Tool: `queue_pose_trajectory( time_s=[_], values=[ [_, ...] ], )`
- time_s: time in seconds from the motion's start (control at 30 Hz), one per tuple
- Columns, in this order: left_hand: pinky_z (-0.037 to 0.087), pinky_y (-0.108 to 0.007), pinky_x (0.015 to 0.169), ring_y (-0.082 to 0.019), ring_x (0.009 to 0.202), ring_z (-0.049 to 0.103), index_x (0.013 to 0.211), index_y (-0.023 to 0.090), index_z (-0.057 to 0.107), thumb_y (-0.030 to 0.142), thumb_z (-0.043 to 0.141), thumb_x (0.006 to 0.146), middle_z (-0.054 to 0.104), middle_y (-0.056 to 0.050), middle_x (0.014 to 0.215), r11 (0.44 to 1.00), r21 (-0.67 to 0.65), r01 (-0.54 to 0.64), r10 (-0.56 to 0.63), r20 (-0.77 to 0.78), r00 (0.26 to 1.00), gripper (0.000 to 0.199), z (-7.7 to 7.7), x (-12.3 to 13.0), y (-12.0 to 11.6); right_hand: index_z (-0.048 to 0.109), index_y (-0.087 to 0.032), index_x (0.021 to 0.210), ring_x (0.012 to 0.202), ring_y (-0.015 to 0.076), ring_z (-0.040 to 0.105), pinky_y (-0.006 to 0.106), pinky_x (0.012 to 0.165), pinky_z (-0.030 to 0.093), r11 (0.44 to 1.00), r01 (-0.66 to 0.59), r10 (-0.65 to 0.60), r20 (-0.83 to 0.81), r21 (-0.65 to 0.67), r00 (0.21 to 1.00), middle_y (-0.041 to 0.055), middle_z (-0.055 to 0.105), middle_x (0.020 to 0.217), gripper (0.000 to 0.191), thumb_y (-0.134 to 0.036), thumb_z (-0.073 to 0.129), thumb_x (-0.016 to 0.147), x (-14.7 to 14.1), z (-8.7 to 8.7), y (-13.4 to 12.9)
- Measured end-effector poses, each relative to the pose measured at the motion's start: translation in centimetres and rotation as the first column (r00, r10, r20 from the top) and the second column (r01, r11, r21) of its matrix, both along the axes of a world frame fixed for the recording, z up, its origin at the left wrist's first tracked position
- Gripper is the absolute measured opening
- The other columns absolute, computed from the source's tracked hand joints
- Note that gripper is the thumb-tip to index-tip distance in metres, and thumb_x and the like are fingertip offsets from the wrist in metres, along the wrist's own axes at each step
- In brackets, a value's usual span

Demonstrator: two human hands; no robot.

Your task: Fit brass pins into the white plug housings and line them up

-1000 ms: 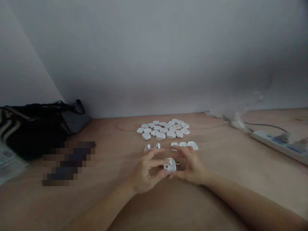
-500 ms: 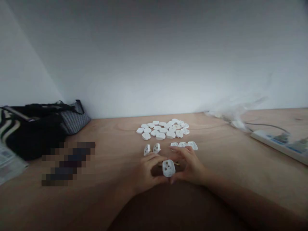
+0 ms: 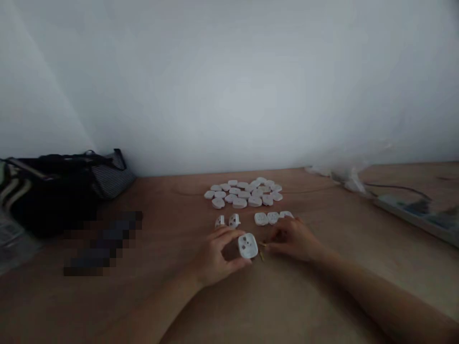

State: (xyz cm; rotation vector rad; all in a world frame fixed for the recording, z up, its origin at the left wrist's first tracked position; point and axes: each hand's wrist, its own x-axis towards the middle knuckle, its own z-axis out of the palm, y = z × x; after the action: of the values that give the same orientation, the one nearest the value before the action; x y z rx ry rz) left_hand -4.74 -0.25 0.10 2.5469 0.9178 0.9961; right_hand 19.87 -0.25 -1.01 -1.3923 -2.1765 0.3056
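Observation:
My left hand (image 3: 218,255) grips a white plug housing (image 3: 247,246) between fingers and thumb, its face with several holes turned toward me. Small brass-coloured pins (image 3: 262,251) lie just right of the housing. At their right edge my right hand (image 3: 290,239) has its fingers curled together, thumb tip against the pins; anything inside the pinch is hidden. Two white plug pieces (image 3: 234,220) stand on edge beyond my left hand. A short row of white plug covers (image 3: 273,218) lies beyond the right hand, which partly hides the rightmost one.
A cluster of several white plug parts (image 3: 244,194) lies toward the wall on the wooden table (image 3: 172,205). A black bag (image 3: 53,196) stands at left, near a blurred-out dark object (image 3: 107,241). Clear plastic wrap (image 3: 353,177) and a power strip (image 3: 416,215) are at right.
My right hand has come away from the plug housing and moved right, its fingers now curled by the brass pins. The left hand alone holds the housing, shifted slightly left.

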Motion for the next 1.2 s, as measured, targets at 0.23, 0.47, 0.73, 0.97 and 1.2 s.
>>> queue_pose_trajectory(
  time_s=[0.23,0.47,0.73,0.97,1.2],
  values=[
    [0.048,-0.033,0.083,-0.022,0.09,0.06,0.104,0.018,0.061,0.033,0.076,0.066,0.065,-0.006,0.097,0.999,-0.009,0.041,-0.041,-0.016,0.999,0.044,-0.1,0.2,0.0,0.067,-0.031,0.095,0.089,0.02,0.055,0.035,0.079,0.034,0.983,-0.141,0.123,0.145,0.116,0.982,0.0022,0.064,0.092,0.023,-0.016,0.055,0.082,0.1,-0.6,0.7],
    [0.046,-0.033,0.084,-0.022,0.092,0.059,0.106,0.018,0.061,0.034,0.075,0.068,0.065,-0.006,0.098,0.997,-0.006,0.072,-0.072,-0.033,0.997,0.044,-0.1,0.3,0.1,0.067,-0.022,0.078,0.085,0.0198,0.054,0.034,0.077,0.036,0.964,-0.2,0.167,0.186,0.175,0.968,0.0036,0.063,0.083,0.009,-0.016,0.059,0.08,0.0,-0.7,1.0],
    [0.044,-0.037,0.085,-0.023,0.092,0.055,0.104,0.02,0.063,0.04,0.076,0.065,0.063,-0.006,0.096,0.997,0.031,0.068,-0.066,-0.059,0.996,0.046,-0.2,0.4,0.3,0.056,-0.018,0.109,0.082,0.0194,0.055,0.031,0.071,0.042,0.949,-0.126,0.147,-0.053,0.288,0.988,0.008,0.062,0.088,0.027,-0.013,0.043,0.086,-0.8,-0.9,0.4],
    [0.043,-0.037,0.085,-0.024,0.093,0.055,0.103,0.019,0.062,0.039,0.075,0.066,0.062,-0.007,0.097,0.999,0.042,0.025,-0.023,-0.051,0.998,0.045,-0.2,0.5,0.1,0.063,-0.018,0.092,0.074,0.0181,0.058,0.033,0.072,0.038,0.948,-0.024,0.055,-0.091,0.319,0.994,0.0061,0.066,0.084,0.018,-0.013,0.046,0.085,-1.9,-0.7,-0.3],
    [0.044,-0.038,0.084,-0.024,0.093,0.054,0.102,0.02,0.063,0.039,0.074,0.066,0.063,-0.007,0.096,0.998,0.057,-0.024,0.027,-0.048,0.998,0.042,-0.5,0.6,0.1,0.066,-0.019,0.078,0.068,0.0162,0.062,0.026,0.064,0.046,0.996,-0.074,0.091,-0.519,0.054,0.85,0.0022,0.069,0.073,0.011,-0.027,0.059,0.08,-2.8,-0.5,-1.7]
  ],
)
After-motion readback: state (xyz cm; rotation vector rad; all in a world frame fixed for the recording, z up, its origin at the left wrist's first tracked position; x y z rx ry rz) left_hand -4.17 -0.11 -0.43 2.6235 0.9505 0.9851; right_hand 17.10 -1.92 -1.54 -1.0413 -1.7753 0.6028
